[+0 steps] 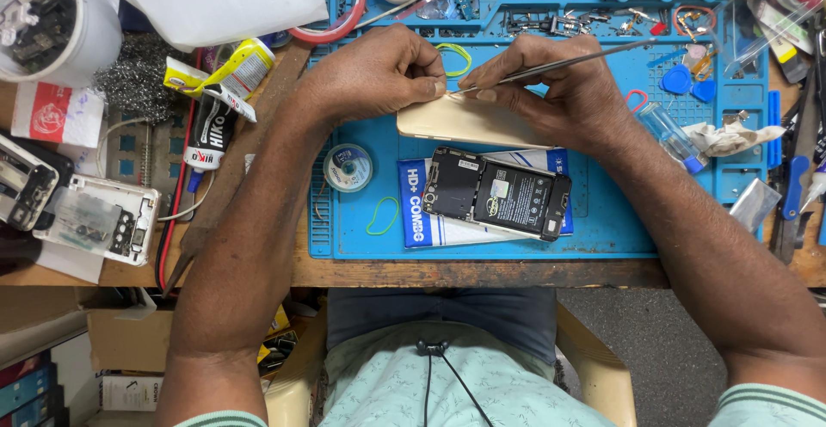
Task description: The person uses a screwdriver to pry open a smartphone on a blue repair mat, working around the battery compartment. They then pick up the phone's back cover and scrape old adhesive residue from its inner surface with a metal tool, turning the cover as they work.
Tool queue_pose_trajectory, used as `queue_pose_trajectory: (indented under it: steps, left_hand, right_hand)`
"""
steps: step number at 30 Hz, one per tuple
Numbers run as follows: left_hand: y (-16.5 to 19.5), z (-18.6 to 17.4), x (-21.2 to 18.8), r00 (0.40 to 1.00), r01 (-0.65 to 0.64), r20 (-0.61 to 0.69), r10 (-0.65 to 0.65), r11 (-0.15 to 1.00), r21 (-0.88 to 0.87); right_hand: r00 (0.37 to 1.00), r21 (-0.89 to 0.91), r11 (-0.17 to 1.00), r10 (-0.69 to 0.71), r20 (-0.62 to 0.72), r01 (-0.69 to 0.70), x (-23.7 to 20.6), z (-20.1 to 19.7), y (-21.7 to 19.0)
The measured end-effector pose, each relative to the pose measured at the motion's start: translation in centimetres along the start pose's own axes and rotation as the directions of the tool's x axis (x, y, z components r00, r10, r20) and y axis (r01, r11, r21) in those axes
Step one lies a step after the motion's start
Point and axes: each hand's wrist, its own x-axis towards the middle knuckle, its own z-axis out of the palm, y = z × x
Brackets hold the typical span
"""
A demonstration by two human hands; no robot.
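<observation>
Your left hand [379,74] pinches the gold cover [465,122]; right hand [551,83] pinches tweezers [559,63] at its edge (adhesive, perhaps); next, lift gently.

At the frame's upper centre, the left hand [379,74] pinches a gold back cover [465,124] on the blue mat [602,221] while the right hand [551,92] holds tweezers [559,63] to its edge, above an opened phone [497,193].

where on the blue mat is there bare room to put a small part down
Bare mat lies between the solder wick spool and the opened phone, and right of that phone toward the mat's edge. The top tray row and the bench left of the mat are crowded.
</observation>
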Motion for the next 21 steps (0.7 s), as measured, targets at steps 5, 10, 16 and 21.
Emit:
queue_pose_trajectory:
  steps: [5, 10, 16, 21]
  left_hand:
    - [-0.1, -0.1, 0.0, 1.0, 0.009, 0.001, -0.009, 1.0, 0.023]
    - [0.2, 0.1, 0.0, 0.999, 0.038, -0.021, -0.037, 0.998, 0.049]
    - [0.7, 0.2, 0.0, 0.996, 0.083, -0.042, -0.079, 0.993, 0.085]
    - [0.9, 0.3, 0.1, 0.994, 0.093, -0.066, -0.086, 0.989, 0.115]
  right_hand:
    - [1.0, -0.045, 0.999, 0.022, 0.0, -0.022, 0.2, 0.1, -0.1]
    - [0.999, -0.064, 0.997, 0.042, -0.002, -0.042, 0.1, 0.3, -0.1]
    - [0.984, -0.067, 0.982, 0.175, -0.032, -0.177, -0.1, 0.6, 0.6]
    - [0.985, 0.06, 0.984, 0.172, -0.027, -0.17, -0.2, 0.5, 1.1]
